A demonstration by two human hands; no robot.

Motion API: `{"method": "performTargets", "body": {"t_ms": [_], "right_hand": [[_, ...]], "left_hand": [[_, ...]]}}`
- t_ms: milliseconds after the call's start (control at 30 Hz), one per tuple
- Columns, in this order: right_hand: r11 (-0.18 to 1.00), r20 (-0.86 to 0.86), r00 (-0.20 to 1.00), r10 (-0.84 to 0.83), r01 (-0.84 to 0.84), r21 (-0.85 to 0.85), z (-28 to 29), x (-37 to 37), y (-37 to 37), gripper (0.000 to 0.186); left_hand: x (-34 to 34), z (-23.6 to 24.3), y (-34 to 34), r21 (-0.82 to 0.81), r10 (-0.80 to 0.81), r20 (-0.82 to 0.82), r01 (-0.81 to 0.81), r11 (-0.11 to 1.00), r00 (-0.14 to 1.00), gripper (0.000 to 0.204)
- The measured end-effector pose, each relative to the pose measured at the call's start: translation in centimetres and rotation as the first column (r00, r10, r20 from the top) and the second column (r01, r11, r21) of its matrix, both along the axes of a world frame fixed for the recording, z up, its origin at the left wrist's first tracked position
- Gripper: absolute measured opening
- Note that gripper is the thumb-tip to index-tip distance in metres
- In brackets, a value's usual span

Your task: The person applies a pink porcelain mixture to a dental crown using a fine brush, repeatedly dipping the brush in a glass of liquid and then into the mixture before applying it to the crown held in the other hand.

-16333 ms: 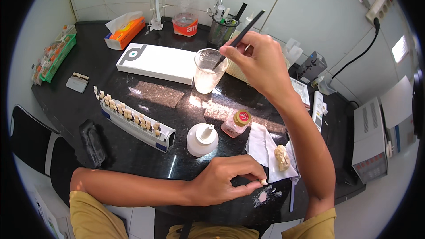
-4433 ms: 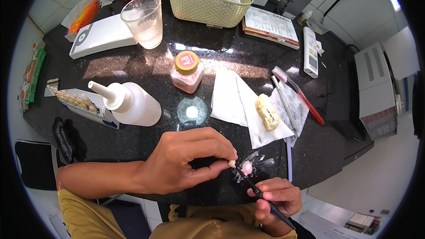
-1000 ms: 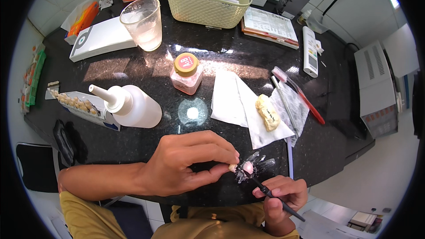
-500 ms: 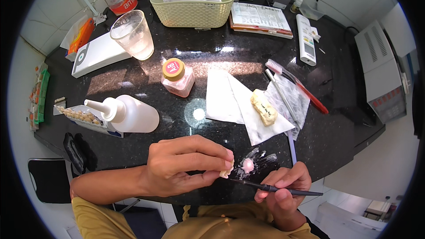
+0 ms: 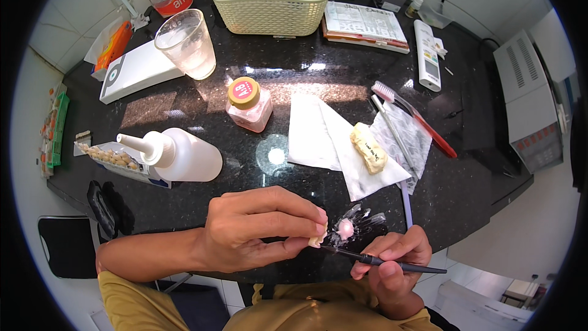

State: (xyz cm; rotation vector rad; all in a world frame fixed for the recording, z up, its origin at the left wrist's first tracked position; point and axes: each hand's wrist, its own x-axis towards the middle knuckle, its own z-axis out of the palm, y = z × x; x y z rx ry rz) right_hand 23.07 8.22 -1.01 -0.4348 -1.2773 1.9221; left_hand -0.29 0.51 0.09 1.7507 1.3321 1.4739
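My left hand (image 5: 260,227) pinches a small cream-coloured piece, like a dental model (image 5: 316,239), between thumb and fingertips above the dark countertop. My right hand (image 5: 395,260), lower right, grips a thin black brush (image 5: 346,254) nearly horizontally, its tip at the cream piece; whether they touch is unclear. Just beyond them a dab of pink paste (image 5: 345,228) sits among whitish smears. Farther right, a cream plaster lump (image 5: 368,147) rests on white napkins (image 5: 312,132). A white squeeze bottle (image 5: 193,154) stands beyond my left hand, with a pink jar with gold lid (image 5: 248,107) behind.
A drinking glass (image 5: 187,46), white box (image 5: 141,73), tissue box (image 5: 110,49), basket (image 5: 269,15) and booklets (image 5: 364,24) line the back. A shade guide (image 5: 113,156) and black case (image 5: 101,208) lie left; a toothbrush (image 5: 429,135), remote (image 5: 425,55) and grey appliance (image 5: 533,129) are right.
Since a second ago, the brush has swung from the pink paste to the cream piece and lies flatter. Earlier it was in the glass. The view has shifted slightly.
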Motion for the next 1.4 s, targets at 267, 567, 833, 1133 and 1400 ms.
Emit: {"method": "performTargets", "body": {"t_ms": [267, 567, 833, 1133, 1400], "right_hand": [[1.0, 0.005, 1.0, -0.018, 0.018, 0.017, -0.01, -0.01, -0.07, 0.02], [1.0, 0.02, 1.0, -0.016, 0.016, 0.022, 0.14, -0.04, -0.03, 0.02], [0.999, 0.041, 0.999, -0.029, 0.027, 0.044, 0.13, -0.06, -0.08, 0.021], [0.998, 0.033, 0.999, -0.043, 0.042, 0.042, 0.07, -0.1, -0.18, 0.021], [0.999, 0.026, 0.999, -0.025, 0.024, 0.045, 0.11, -0.05, -0.19, 0.022]], "left_hand": [[0.02, -0.04, 0.1, 0.006, 0.004, 0.002, -0.004, 1.0, 1.0, 0.026], [0.01, 0.0, 0.1, -0.002, 0.0, 0.011, 0.0, 1.0, 1.0, 0.027], [-0.03, 0.02, 0.06, -0.009, -0.006, 0.016, 0.006, 1.0, 1.0, 0.026], [0.03, -0.04, 0.05, -0.003, 0.0, 0.006, 0.0, 1.0, 1.0, 0.027], [-0.1, -0.08, 0.08, 0.007, 0.001, 0.003, -0.001, 1.0, 1.0, 0.026]]}}
